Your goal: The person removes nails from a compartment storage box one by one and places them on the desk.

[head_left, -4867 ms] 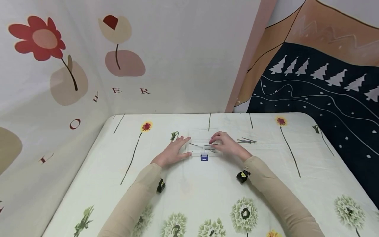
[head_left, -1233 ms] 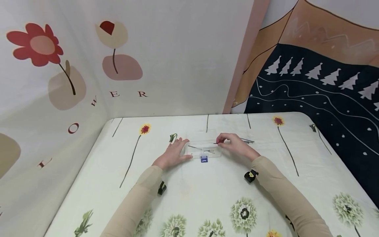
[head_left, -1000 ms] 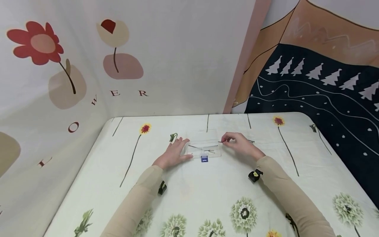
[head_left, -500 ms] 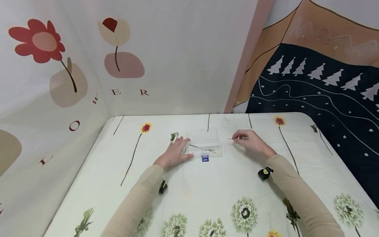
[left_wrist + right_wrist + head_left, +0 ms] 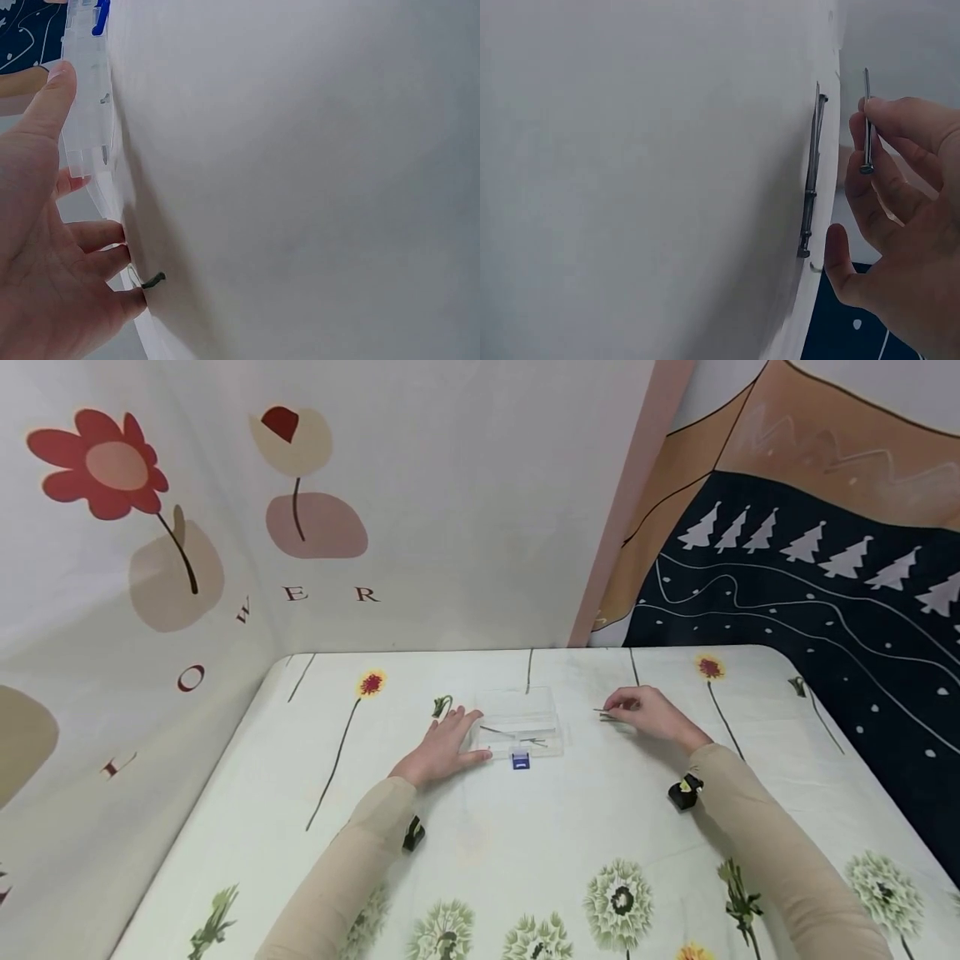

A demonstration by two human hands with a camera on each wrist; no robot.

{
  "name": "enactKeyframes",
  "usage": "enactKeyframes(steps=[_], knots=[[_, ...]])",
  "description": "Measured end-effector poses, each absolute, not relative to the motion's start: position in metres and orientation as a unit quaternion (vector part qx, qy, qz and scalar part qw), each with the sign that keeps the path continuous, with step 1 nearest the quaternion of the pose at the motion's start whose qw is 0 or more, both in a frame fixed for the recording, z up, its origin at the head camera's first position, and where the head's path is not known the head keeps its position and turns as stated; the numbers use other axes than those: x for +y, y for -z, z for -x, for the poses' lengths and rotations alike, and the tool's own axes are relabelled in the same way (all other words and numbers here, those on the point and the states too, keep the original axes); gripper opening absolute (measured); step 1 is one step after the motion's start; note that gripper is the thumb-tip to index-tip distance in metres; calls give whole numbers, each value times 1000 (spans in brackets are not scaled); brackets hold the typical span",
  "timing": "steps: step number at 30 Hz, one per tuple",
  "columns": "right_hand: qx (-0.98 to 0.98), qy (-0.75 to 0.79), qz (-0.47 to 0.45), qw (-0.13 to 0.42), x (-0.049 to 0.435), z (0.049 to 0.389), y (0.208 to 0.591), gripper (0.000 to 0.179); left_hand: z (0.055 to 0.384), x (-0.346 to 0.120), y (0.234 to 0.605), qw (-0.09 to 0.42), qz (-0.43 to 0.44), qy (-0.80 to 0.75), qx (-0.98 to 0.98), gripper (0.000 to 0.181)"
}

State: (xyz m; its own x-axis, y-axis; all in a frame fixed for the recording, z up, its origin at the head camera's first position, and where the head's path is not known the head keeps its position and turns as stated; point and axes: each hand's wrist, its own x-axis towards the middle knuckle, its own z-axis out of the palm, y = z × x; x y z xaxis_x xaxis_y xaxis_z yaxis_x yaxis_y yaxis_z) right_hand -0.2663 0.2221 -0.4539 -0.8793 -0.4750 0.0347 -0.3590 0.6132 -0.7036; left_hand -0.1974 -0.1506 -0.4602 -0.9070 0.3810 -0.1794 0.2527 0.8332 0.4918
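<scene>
My left hand (image 5: pixel 442 747) rests at the left side of a clear plastic compartment box (image 5: pixel 559 745), its fingers spread and mostly straight. In the left wrist view, the thumb (image 5: pixel 56 94) lies along the box's near edge, and the other fingertips reach down beside it. My right hand (image 5: pixel 648 714), well right of the box, pinches a steel nail (image 5: pixel 867 139) between thumb and fingers, head end down in the right wrist view. Just beside that hand, several loose nails (image 5: pixel 810 187) lie on the table. Inside the box are a long nail (image 5: pixel 497 731) and several shorter ones (image 5: pixel 533 742).
The box has a blue latch (image 5: pixel 521 761) on its front, and its clear lid (image 5: pixel 517 700) lies folded back behind it. A white flower-printed cloth (image 5: pixel 525 835) covers the table. Printed fabric hangings (image 5: pixel 465 527) stand behind and to the sides.
Holding the nail, my right hand has moved right, away from the box to the loose nails. Earlier it was over the box. The left hand has stayed at the box's left side.
</scene>
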Motion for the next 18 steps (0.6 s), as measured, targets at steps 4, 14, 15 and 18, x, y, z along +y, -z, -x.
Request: enactKeyframes(steps=[4, 14, 15, 18], knots=[[898, 365, 234, 77, 223, 270, 455, 11, 197, -151, 461, 133, -170, -232, 948, 78], [901, 362, 221, 89, 223, 280, 461, 13, 195, -149, 459, 134, -165, -223, 951, 78], [901, 362, 221, 89, 223, 280, 461, 13, 195, -149, 458, 134, -165, -223, 952, 78], [902, 364, 216, 87, 224, 281, 461, 14, 195, -149, 458, 134, -163, -223, 952, 78]])
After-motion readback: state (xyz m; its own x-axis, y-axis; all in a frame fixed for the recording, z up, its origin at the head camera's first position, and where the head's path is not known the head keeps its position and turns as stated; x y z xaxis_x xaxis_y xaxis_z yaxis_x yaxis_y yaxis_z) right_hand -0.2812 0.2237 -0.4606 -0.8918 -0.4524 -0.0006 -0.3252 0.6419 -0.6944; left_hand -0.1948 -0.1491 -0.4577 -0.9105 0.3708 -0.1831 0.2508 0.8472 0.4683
